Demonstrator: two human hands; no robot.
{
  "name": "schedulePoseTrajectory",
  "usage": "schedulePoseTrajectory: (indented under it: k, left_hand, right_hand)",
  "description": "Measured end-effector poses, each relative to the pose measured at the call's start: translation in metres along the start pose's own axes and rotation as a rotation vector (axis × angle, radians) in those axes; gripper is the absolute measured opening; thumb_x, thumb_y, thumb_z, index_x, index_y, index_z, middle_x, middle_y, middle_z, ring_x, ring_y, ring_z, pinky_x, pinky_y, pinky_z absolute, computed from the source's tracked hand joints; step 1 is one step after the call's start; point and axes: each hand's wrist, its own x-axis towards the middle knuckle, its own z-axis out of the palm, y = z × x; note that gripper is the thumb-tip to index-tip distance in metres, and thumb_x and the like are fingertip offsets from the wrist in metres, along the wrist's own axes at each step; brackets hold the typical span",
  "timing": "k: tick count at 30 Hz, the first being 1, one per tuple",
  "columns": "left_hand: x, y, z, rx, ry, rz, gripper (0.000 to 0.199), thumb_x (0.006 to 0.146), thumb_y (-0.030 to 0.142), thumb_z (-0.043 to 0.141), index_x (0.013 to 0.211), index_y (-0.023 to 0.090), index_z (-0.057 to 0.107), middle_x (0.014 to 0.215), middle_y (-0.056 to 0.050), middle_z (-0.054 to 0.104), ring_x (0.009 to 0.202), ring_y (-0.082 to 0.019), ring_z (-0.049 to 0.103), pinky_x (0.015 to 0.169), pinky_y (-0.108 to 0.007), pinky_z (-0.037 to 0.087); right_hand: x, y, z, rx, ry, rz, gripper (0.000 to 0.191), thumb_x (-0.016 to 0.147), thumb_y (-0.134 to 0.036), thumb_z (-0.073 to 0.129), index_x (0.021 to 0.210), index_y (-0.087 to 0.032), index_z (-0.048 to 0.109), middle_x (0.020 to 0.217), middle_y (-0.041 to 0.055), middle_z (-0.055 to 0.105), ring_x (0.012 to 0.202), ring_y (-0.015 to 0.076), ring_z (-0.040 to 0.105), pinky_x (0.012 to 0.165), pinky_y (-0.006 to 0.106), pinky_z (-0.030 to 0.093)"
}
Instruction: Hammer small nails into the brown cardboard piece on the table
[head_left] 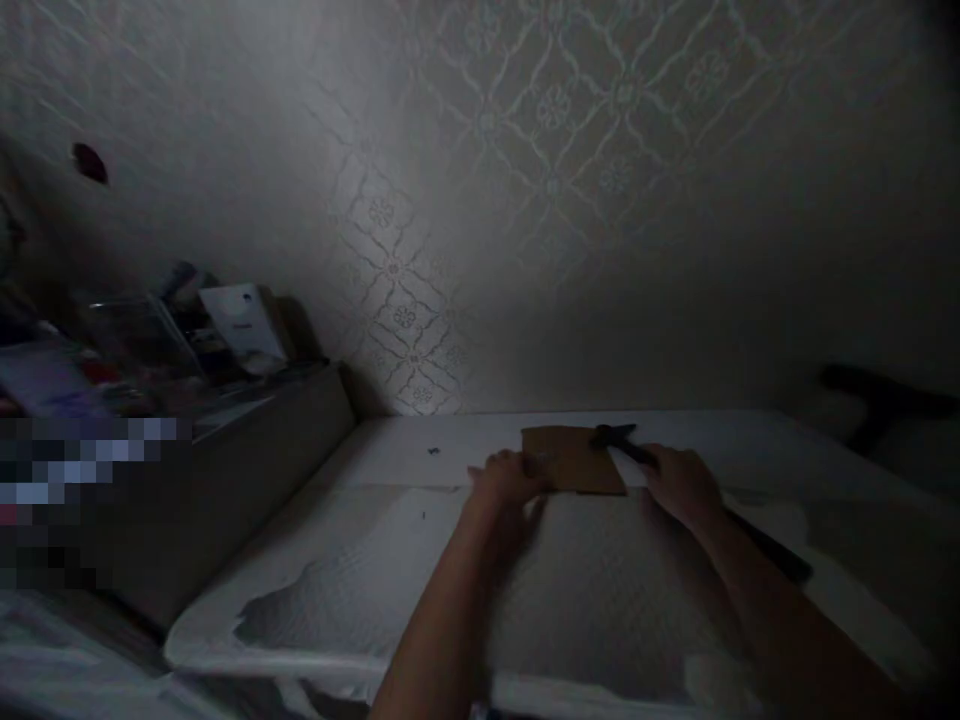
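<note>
A dark claw hammer is gripped by my right hand, its handle running back under my forearm. The hammer's head is over the upper right part of a thin brown board, which lies flat on the white table; I cannot tell whether the two touch. My left hand is closed at the board's left edge, fingers bent over it. Whether a small piece is also between those fingers is hidden by the dim light. Left of the board, a tiny dark cluster of bits rests on the tabletop.
A patterned wall rises behind the white table, whose covering is ragged. On the left, a grey cabinet carries a white box, a clear container and clutter. A dark object stands at far right.
</note>
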Motion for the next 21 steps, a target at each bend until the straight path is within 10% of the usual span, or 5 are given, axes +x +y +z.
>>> schedulePoseTrajectory:
  k: [10,16,21]
  left_hand:
    - [0.007,-0.013,-0.002,-0.076,0.32,-0.441,0.05,0.086,0.042,0.038,0.126,0.014,0.049,0.135,-0.017,0.046,0.124,-0.03,0.042,0.1,-0.054,0.032]
    - [0.018,-0.036,0.004,-0.105,0.399,-0.609,0.065,0.088,0.037,0.032,0.142,0.003,0.022,0.149,-0.021,0.02,0.137,-0.03,0.019,0.105,-0.054,0.026]
    - [0.02,-0.048,0.007,-0.094,0.362,-0.62,0.054,0.088,0.027,0.031,0.137,0.006,0.036,0.144,-0.022,0.031,0.136,-0.029,0.025,0.105,-0.053,0.024]
  right_hand:
    - [0.002,0.006,0.007,-0.008,-0.004,-0.004,0.035,0.08,-0.016,0.046,0.11,-0.017,0.065,0.09,0.0118,0.069,0.083,0.0256,0.063,0.072,0.034,0.044]
    - [0.001,-0.002,0.009,0.064,0.173,-0.02,0.033,0.081,-0.02,0.046,0.108,-0.012,0.064,0.097,0.0137,0.067,0.088,0.0259,0.061,0.079,0.037,0.045]
    - [0.002,-0.011,0.01,0.177,0.216,-0.128,0.031,0.081,-0.019,0.043,0.103,-0.013,0.064,0.096,0.0113,0.067,0.086,0.0237,0.06,0.082,0.037,0.045]
